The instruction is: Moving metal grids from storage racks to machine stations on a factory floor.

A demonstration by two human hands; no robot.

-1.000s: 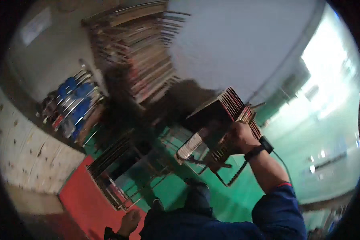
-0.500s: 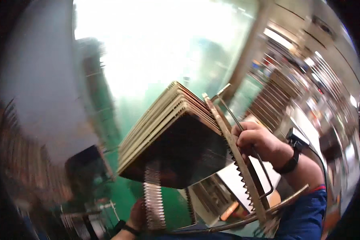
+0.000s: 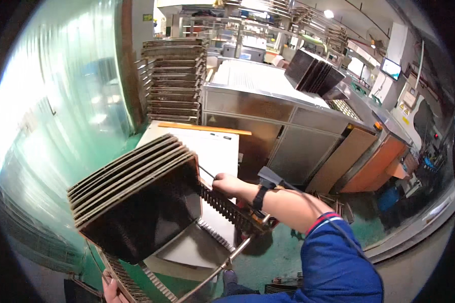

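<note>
Between my hands is a slotted rack [image 3: 230,208] with toothed side rails and metal rods, carried at a tilt. Several dark, flat panels [image 3: 146,207] with pale edges stand side by side in its slots. My right hand [image 3: 230,185] is closed round the thin rod handle on the rack's right side. At the lower left, my left hand [image 3: 114,290] grips the rack's opposite side, its fingers partly hidden by the rail and the picture's lower edge.
A white table [image 3: 187,139] with a yellow strip [image 3: 205,129] lies just beyond the rack. Stacked racks [image 3: 174,81] rise behind it. A long metal machine [image 3: 250,108] carries more dark panels [image 3: 313,73]. Clear plastic curtains [image 3: 81,76] hang at left. The floor is green.
The view has swung to the right, away from the bright curtain, and now takes in the white table and machine. The rack with its panels stays in both my hands, now lower and farther left in view.
</note>
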